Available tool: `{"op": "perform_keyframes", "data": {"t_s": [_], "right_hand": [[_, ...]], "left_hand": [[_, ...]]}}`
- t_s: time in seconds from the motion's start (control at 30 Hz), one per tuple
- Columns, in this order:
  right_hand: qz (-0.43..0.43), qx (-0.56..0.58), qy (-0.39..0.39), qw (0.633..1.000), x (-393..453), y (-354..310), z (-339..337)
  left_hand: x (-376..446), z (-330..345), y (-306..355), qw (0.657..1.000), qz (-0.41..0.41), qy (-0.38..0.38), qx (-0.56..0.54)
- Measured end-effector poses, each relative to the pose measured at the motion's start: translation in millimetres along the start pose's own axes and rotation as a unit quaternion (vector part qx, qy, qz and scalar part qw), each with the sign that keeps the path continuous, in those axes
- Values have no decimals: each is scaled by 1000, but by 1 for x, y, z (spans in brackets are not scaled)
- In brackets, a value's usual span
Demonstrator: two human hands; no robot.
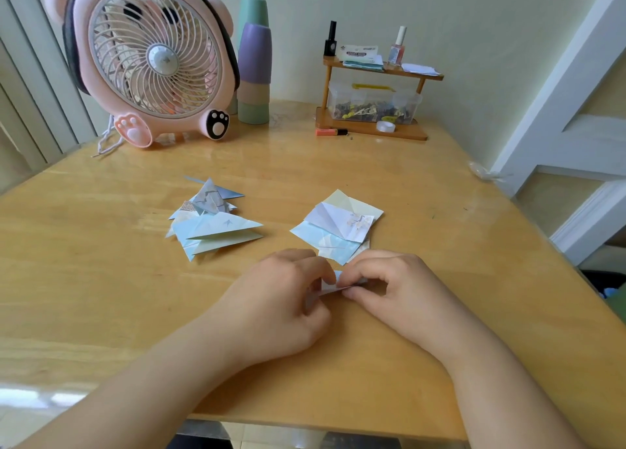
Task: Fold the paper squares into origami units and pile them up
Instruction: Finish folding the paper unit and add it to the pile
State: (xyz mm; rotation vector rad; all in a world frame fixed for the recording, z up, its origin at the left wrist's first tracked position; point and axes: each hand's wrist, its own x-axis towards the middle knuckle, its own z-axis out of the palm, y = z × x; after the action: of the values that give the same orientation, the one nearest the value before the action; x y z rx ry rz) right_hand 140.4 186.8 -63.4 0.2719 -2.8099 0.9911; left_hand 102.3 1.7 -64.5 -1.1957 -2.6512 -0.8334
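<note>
Head view: we are pinching a folded paper (333, 284) between both hands' fingers (325, 272), left hand (281, 299), right hand (396, 286); squares (338, 227) lying just beyond them on the worktop (101, 245).

I saw a shiny wooden table (101, 245), a pale yellow wall (440, 15) and a white door frame (559, 110).

Soft daylight is filling the scene, brightly and evenly; glare is streaking across the glossy table (406, 184), strongest at its near-left edge. Shadows are staying faint. Wide-angle distortion is bending the edges, and fine detail is looking slightly soft
</note>
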Motion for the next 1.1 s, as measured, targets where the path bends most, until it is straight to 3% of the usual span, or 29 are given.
{"op": "perform_keyframes", "data": {"t_s": [0.3,0.53,0.83,1.1], "right_hand": [[32,12,-2,999,-4,-4,-1],[96,3,17,995,-4,-3,-5],[152,-31,67,986,-1,-8,6],[133,-54,81,986,-3,-11,8]], "left_hand": [[-11,9,-16,998,26,28,45],[-4,9,-15,994,-97,44,-26],[4,18,-5,973,-214,57,60],[4,16,-7,980,-177,62,60]]}}
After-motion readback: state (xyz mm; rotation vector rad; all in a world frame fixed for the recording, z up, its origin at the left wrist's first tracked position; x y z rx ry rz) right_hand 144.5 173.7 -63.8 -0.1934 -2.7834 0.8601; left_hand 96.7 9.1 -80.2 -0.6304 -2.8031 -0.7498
